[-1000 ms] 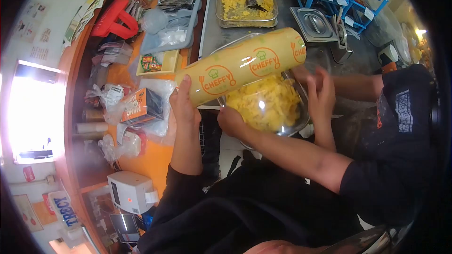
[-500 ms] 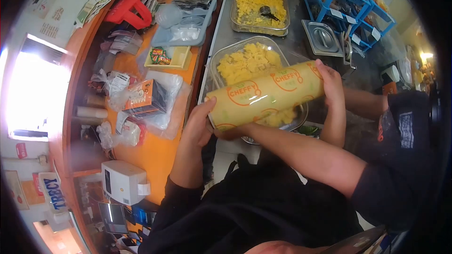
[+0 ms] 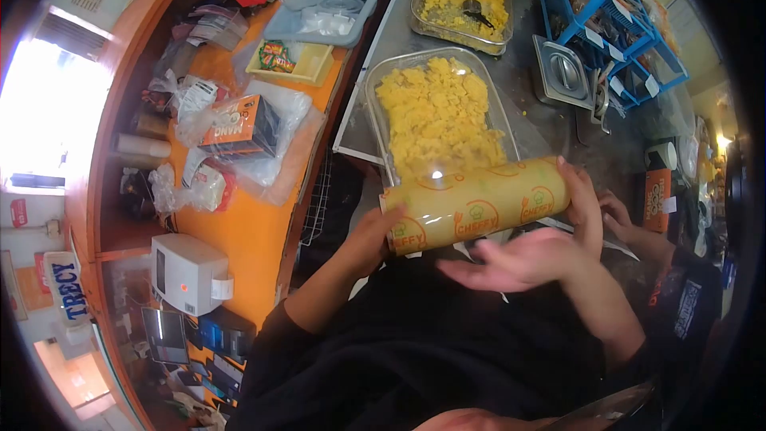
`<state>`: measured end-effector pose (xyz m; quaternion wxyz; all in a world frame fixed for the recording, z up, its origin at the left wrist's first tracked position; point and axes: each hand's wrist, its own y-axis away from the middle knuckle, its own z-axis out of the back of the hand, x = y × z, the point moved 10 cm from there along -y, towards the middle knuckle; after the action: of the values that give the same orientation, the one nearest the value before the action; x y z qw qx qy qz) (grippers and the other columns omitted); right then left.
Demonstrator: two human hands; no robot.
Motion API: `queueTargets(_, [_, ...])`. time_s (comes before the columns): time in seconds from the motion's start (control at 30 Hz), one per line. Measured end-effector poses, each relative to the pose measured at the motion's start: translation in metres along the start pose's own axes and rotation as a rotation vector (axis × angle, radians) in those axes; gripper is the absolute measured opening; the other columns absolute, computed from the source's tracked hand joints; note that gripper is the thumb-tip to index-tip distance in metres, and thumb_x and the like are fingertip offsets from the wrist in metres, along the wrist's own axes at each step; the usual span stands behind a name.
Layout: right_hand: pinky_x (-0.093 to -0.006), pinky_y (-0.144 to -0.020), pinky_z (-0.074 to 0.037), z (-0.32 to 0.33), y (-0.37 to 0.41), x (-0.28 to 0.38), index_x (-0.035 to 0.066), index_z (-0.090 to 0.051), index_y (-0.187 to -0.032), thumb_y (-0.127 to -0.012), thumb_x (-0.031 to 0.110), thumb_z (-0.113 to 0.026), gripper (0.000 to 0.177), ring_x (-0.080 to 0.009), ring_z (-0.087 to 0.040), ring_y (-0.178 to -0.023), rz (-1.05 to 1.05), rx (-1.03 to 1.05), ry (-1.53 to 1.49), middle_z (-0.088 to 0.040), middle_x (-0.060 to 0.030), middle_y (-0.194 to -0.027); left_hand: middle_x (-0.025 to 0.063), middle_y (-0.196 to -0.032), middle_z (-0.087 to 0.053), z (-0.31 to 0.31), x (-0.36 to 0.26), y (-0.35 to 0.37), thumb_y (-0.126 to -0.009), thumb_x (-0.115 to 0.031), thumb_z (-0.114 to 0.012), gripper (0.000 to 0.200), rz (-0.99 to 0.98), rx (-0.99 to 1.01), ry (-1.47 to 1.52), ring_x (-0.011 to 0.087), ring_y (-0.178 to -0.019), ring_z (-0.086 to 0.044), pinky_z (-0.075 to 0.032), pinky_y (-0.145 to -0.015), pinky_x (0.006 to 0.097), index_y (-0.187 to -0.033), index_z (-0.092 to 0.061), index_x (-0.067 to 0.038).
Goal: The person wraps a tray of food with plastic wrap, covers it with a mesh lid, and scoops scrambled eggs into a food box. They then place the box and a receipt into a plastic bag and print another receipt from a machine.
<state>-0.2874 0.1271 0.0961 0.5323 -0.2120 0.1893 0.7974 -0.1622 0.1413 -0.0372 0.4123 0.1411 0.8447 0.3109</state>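
Lowered from over mid-tray toward the torso since the earlier frame, now held over the near end of the clear tray [image 3: 497, 101] as a film roll [image 3: 479, 203], long axis crosswise, right end tipped slightly away, clasped by left hand [image 3: 375, 233] and right hand [image 3: 582, 198]. Crowded from below by a co-worker's spread hand [image 3: 523, 262], backed by a second tray [image 3: 460, 41] and, rightward, a lidded pan [image 3: 565, 76].
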Motion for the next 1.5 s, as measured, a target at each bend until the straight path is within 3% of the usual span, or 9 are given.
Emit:
queueTargets(0.1, [-0.0362,-0.091,-0.044,-0.030,0.105,-0.059,0.003,-0.053,-0.122,-0.083,0.021,-0.058,0.043,-0.0213,-0.051,-0.112,-0.818,0.064,-0.882,-0.048,-0.0123,-0.128,0.0129,-0.122,-0.056,0.010,0.022,-0.002,-0.093,-0.033,-0.051,0.049,-0.032,0.210,-0.571,0.0228,-0.109,-0.057,-0.048,-0.091,0.0383,-0.128,-0.044,0.000])
queueTargets(0.2, [-0.0313,-0.090,-0.042,-0.166,0.198,-0.039,-0.003,-0.048,-0.123,-0.079,0.029,-0.066,0.057,-0.0160,-0.052,-0.109,-1.661,-0.497,-2.089,-0.055,-0.0106,-0.117,0.0142,-0.124,-0.055,0.007,0.025,0.009,-0.091,-0.034,-0.054,0.054,-0.090,0.177,-0.171,0.0246,-0.111,-0.057,-0.045,-0.095,0.0385,-0.130,-0.043,0.000])
queueTargets(0.4, [-0.0240,-0.082,-0.042,-0.144,0.212,-0.005,-0.003,-0.052,-0.116,-0.085,0.022,-0.061,0.041,-0.0129,-0.056,-0.092,-1.702,-0.375,-2.006,-0.060,-0.0058,-0.102,0.0132,-0.132,-0.049,-0.005,0.052,0.028,-0.091,-0.040,-0.051,0.061,0.292,0.153,0.397,0.0269,-0.121,-0.049,-0.039,-0.101,0.0416,-0.136,-0.037,-0.002])
queueTargets(0.6, [-0.0246,-0.078,-0.043,-0.122,0.217,0.030,-0.004,-0.056,-0.110,-0.084,0.027,-0.066,0.042,-0.0119,-0.057,-0.087,-1.804,-0.409,-1.844,-0.062,-0.0067,-0.096,0.0133,-0.136,-0.045,-0.008,0.078,0.037,-0.094,-0.041,-0.044,0.058,0.215,0.246,-0.056,0.0275,-0.124,-0.046,-0.036,-0.104,0.0430,-0.138,-0.036,-0.003])
queueTargets(0.77, [-0.0265,-0.072,-0.045,-0.151,0.221,0.065,-0.006,-0.059,-0.106,-0.083,0.032,-0.065,0.045,-0.0140,-0.059,-0.078,-1.928,-0.130,-1.764,-0.063,-0.0084,-0.090,0.0144,-0.132,-0.048,-0.002,0.098,0.025,-0.095,-0.035,-0.047,0.053,0.311,0.188,0.257,0.0274,-0.120,-0.049,-0.040,-0.101,0.0422,-0.135,-0.039,-0.002])
queueTargets(1.1, [-0.0308,-0.079,-0.046,-0.206,0.216,0.101,-0.007,-0.057,-0.109,-0.083,0.032,-0.066,0.048,-0.0218,-0.062,-0.088,-2.052,-0.250,-1.669,-0.064,-0.0157,-0.097,0.0175,-0.120,-0.056,0.021,0.119,-0.011,-0.090,-0.022,-0.059,0.047,0.115,0.143,0.202,0.0278,-0.108,-0.058,-0.049,-0.091,0.0379,-0.127,-0.044,0.004])
queueTargets(1.2, [-0.0342,-0.079,-0.047,-0.154,0.198,0.053,-0.005,-0.056,-0.109,-0.080,0.026,-0.068,0.044,-0.0292,-0.063,-0.088,-1.759,-0.123,-0.516,-0.064,-0.0166,-0.097,0.0161,-0.116,-0.058,0.017,0.119,-0.008,-0.089,-0.022,-0.061,0.047,0.102,0.129,0.180,0.0268,-0.106,-0.059,-0.050,-0.089,0.0371,-0.125,-0.046,0.004])
queueTargets(1.33, [-0.0370,-0.071,-0.049,-0.114,0.056,-0.007,0.005,-0.056,-0.109,-0.075,0.015,-0.072,0.039,-0.0275,-0.063,-0.079,-1.278,-0.333,-1.120,-0.061,-0.0111,-0.082,0.0162,-0.122,-0.054,0.013,0.124,-0.010,-0.089,-0.021,-0.060,0.050,0.024,0.190,0.135,0.0262,-0.110,-0.056,-0.047,-0.092,0.0377,-0.128,-0.042,0.003])
queueTargets(1.5, [-0.0320,-0.062,-0.050,-0.161,-0.101,0.024,0.004,-0.061,-0.101,-0.077,0.018,-0.070,0.029,-0.0208,-0.065,-0.067,-0.475,0.274,-1.429,-0.064,-0.0091,-0.070,0.0149,-0.117,-0.056,0.008,0.116,-0.004,-0.086,-0.019,-0.063,0.050,-0.059,0.170,0.098,0.0254,-0.106,-0.057,-0.048,-0.090,0.0379,-0.126,-0.044,0.003])
